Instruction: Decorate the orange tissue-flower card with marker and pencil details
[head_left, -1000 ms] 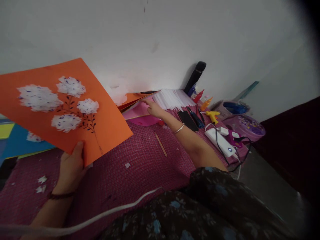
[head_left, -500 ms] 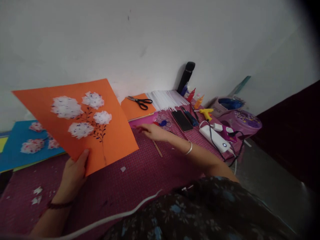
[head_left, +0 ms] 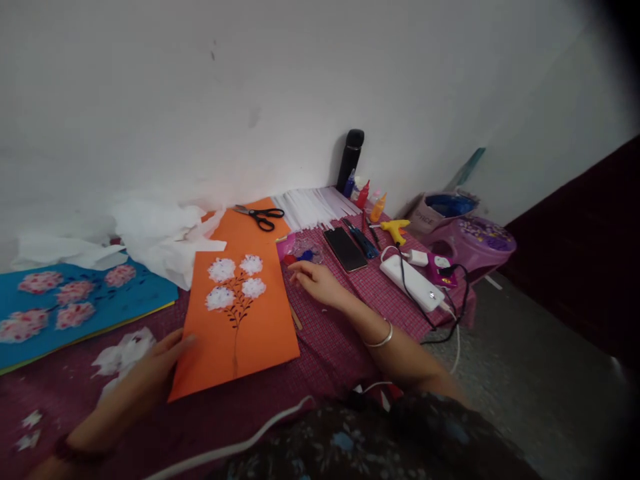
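Head view: orange flower sheet (head_left: 245, 333) lies flat on the pink checked cloth (head_left: 340, 347). The left hand (head_left: 150, 370), blurred, has its fingers stretched out, with the tips at the sheet's 8 o'clock edge. The right hand (head_left: 315, 280) is loosely spread and holds nothing at 2 o'clock; whether it touches the sheet is unclear. Scissors (head_left: 260, 215) lie at 12, crumpled white tissue (head_left: 160, 237) at 10 and a blue flower sheet (head_left: 75, 307), cut off by the frame, at 9. A wooden stick (head_left: 296, 319) is half hidden under the right edge. A phone (head_left: 345, 248) and power bank (head_left: 413, 282) lie at 2.

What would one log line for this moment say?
left hand: touching orange sheet | right hand: open, beside it | sheet: flat on cloth
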### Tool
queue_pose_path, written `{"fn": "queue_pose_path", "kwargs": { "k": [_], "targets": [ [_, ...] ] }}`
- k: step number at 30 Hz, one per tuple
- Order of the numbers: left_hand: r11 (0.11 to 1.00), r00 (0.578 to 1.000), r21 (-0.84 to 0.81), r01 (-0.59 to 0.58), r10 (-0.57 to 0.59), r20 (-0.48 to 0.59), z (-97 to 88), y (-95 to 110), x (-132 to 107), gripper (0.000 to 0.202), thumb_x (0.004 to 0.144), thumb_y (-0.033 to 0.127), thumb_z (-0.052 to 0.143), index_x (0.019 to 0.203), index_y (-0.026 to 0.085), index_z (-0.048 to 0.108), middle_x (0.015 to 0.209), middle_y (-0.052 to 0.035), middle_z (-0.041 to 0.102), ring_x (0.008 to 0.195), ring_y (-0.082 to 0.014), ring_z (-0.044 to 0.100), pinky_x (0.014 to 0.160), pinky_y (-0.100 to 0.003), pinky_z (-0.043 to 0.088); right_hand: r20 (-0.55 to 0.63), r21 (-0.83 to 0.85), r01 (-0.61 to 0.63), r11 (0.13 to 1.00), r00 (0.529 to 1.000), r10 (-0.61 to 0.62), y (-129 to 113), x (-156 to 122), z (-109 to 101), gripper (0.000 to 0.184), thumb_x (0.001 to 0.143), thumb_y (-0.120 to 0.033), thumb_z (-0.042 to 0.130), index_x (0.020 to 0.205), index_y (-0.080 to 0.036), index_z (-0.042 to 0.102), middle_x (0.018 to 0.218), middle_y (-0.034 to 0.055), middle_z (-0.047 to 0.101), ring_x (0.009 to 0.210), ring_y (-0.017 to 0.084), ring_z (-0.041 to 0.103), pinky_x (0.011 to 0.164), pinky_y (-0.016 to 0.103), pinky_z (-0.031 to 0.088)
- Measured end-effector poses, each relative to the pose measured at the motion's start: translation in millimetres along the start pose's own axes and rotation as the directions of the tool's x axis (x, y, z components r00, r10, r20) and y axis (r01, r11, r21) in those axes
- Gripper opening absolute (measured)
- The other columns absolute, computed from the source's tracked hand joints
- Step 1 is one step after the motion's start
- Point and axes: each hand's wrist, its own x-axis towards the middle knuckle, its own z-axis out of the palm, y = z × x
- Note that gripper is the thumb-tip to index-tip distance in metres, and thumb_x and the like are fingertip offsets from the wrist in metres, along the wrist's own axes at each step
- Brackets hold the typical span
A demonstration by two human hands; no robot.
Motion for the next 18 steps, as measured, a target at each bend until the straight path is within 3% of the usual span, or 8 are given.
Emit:
{"fn": "queue_pose_path", "kwargs": {
  "k": [2, 5, 10, 13, 18],
  "targets": [
    [0.99, 0.995, -0.101, 0.1, -0.1, 0.011, -3.4, 3, 1, 0.03, 0.083, 0.043, 0.071, 0.108, 0.027, 0.071, 0.098, -0.0103, 0.081, 0.091, -0.0376, 0.077, 0.076, -0.049, 0.064, 0.013, -0.015, 0.004, 1.0, 1.0, -0.004, 4, -2, 0, 0.031, 0.094, -0.013, 0.047, 0.118, -0.018, 0.065, 0.098, 0.0062, 0.077, 0.087, 0.017, 0.071, 0.081, 0.031, 0.053],
    [0.98, 0.984, -0.102, 0.173, -0.176, -0.019, 7.4, 8, 1, 0.041, 0.077, 0.043, 0.077, 0.112, 0.024, 0.069, 0.102, -0.0126, 0.08, 0.093, -0.0389, 0.077, 0.078, -0.049, 0.065, 0.048, -0.082, 0.037, 0.996, 0.998, -0.034, 4, -5, 0, 0.031, 0.094, -0.013, 0.049, 0.117, -0.02, 0.067, 0.1, 0.0051, 0.077, 0.09, 0.017, 0.071, 0.082, 0.03, 0.051],
    [0.98, 0.956, -0.117, 0.16, -0.183, -0.23, 42.3, 17, -3, 0.055, 0.064, 0.02, 0.078, 0.117, 0.019, 0.064, 0.092, -0.0101, 0.081, 0.083, -0.0358, 0.078, 0.071, -0.047, 0.067, 0.049, -0.15, 0.081, 0.985, 0.996, -0.075, 4, -6, 2, 0.031, 0.094, -0.011, 0.05, 0.118, -0.015, 0.069, 0.102, 0.0073, 0.077, 0.092, 0.017, 0.071, 0.084, 0.029, 0.05],
    [0.99, 0.941, -0.076, 0.119, -0.137, -0.31, 48.5, 14, -3, 0.048, 0.067, 0.027, 0.075, 0.114, 0.024, 0.066, 0.09, -0.0056, 0.081, 0.076, -0.0337, 0.078, 0.062, -0.045, 0.068, 0.032, -0.161, 0.069, 0.985, 0.997, -0.064, 7, -6, 5, 0.032, 0.094, -0.01, 0.051, 0.119, -0.017, 0.069, 0.1, 0.0061, 0.077, 0.092, 0.017, 0.07, 0.085, 0.029, 0.049],
    [0.998, 0.97, 0.061, -0.024, 0.038, -0.241, 42.6, -5, -9, 0.05, 0.062, 0.048, 0.081, 0.11, 0.035, 0.07, 0.105, 0.0005, 0.08, 0.096, -0.037, 0.076, 0.07, -0.044, 0.069, 0.018, -0.144, 0.068, 0.987, 0.998, -0.066, 10, -7, 10, 0.03, 0.094, -0.011, 0.051, 0.117, -0.017, 0.069, 0.097, 0.0047, 0.076, 0.088, 0.015, 0.069, 0.082, 0.027, 0.049]
  ]
}}
